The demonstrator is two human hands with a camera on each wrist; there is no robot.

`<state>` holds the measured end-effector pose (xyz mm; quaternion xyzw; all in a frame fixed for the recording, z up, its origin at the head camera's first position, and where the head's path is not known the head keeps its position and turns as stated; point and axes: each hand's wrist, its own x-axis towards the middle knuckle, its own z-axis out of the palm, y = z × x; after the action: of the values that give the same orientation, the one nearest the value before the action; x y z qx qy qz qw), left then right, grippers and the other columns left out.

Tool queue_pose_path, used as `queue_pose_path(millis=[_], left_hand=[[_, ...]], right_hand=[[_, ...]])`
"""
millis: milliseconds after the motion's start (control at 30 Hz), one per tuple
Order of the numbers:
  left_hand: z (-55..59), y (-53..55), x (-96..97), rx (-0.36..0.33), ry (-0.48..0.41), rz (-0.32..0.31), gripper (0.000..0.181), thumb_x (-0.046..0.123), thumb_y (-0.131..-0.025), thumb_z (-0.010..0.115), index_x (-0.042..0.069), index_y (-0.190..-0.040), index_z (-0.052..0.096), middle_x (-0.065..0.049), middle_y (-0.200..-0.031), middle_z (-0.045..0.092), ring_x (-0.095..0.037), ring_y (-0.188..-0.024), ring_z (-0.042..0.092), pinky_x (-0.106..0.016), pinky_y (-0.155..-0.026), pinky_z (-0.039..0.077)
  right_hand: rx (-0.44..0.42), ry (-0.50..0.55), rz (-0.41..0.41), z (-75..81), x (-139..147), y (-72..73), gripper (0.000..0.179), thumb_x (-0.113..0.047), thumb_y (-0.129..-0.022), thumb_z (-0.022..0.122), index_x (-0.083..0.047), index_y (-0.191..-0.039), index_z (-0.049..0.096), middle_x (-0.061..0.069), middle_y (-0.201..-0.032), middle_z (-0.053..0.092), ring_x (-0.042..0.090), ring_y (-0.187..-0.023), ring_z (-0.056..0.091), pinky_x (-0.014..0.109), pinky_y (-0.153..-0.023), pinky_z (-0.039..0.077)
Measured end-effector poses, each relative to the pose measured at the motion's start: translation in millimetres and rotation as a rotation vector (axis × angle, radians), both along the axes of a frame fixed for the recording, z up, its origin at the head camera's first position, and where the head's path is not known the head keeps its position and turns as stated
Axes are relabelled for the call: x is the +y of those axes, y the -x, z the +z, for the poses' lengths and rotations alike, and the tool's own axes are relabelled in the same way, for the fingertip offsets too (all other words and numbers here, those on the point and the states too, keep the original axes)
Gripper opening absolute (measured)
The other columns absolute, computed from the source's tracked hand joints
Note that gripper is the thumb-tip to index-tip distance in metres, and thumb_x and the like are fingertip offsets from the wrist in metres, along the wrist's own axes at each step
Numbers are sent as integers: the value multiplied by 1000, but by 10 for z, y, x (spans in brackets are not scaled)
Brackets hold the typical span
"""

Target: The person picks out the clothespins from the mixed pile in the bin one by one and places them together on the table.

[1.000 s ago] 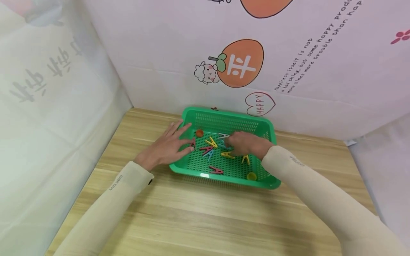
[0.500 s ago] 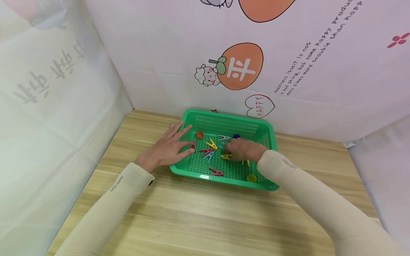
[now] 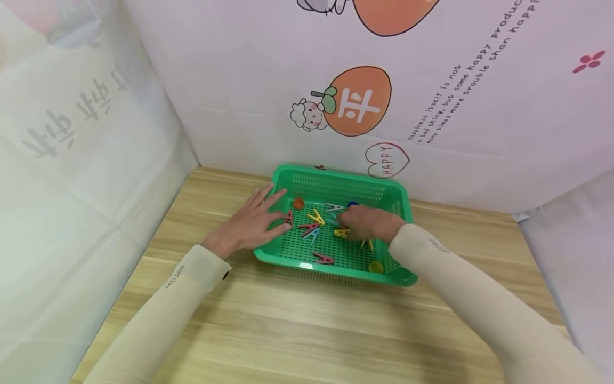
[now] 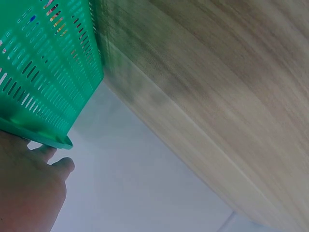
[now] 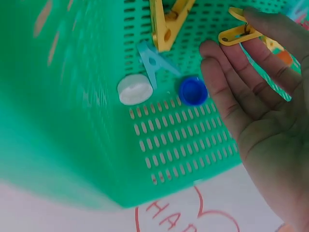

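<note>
A green basket (image 3: 331, 273) holds several loose clothespins and bottle caps. My right hand (image 3: 366, 221) reaches into its right half and pinches a yellow clothespin (image 5: 236, 36) between thumb and fingertips. My left hand (image 3: 247, 221) rests across the basket's left rim with fingers spread, close to a red clothespin (image 3: 289, 217). In the middle lie a yellow clothespin (image 3: 316, 216), a red clothespin (image 3: 308, 229) and a blue clothespin (image 3: 312, 234). Another yellow clothespin (image 5: 166, 24) sits near my right hand, beside a light blue clothespin (image 5: 154, 63).
Inside the basket are an orange cap (image 3: 298, 204), a yellow cap (image 3: 376, 267), a dark blue cap (image 5: 193, 91) and a white cap (image 5: 135, 90). The basket stands on a wooden table (image 3: 297, 330), against a printed white wall cloth (image 3: 240, 106).
My right hand has shifted slightly left, uncovering the dark blue cap, and has come onto the yellow clothespin. My left hand stays on the rim.
</note>
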<state>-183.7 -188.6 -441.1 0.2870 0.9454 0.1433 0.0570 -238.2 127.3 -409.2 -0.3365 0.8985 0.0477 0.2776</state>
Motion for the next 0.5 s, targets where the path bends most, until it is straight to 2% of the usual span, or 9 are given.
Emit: queue_pose_path(millis=[233,300,500], left_hand=[[-7,5,10,-2,4,1,64,58,-114,40,12,-142,73,-10,-184,15,-38,-172,-4,-58,-140,-2],[-10,5,8,-2,3,0,64,58,-114,40,11,-142,73,-10,-184,15,-39,-172,-4,-59,-140,-2],[-16,7,5,1,-2,-2,64,57,-113,42,9,-142,73,-11,-184,17,-40,-172,-3,-59,-139,-2]], right_hand=[[40,97,27,169,130,29,19,-13,-101,76,-7,-119,74,10,-118,76,23,-102,71,45,-91,65],[53,128,28,201,171,25,20,-14,-100,77,-6,-119,75,10,-117,76,24,-103,71,46,-91,64],[109,238,34,301,324,-20,16,-13,-97,79,-7,-112,76,6,-104,74,20,-92,67,42,-80,62]])
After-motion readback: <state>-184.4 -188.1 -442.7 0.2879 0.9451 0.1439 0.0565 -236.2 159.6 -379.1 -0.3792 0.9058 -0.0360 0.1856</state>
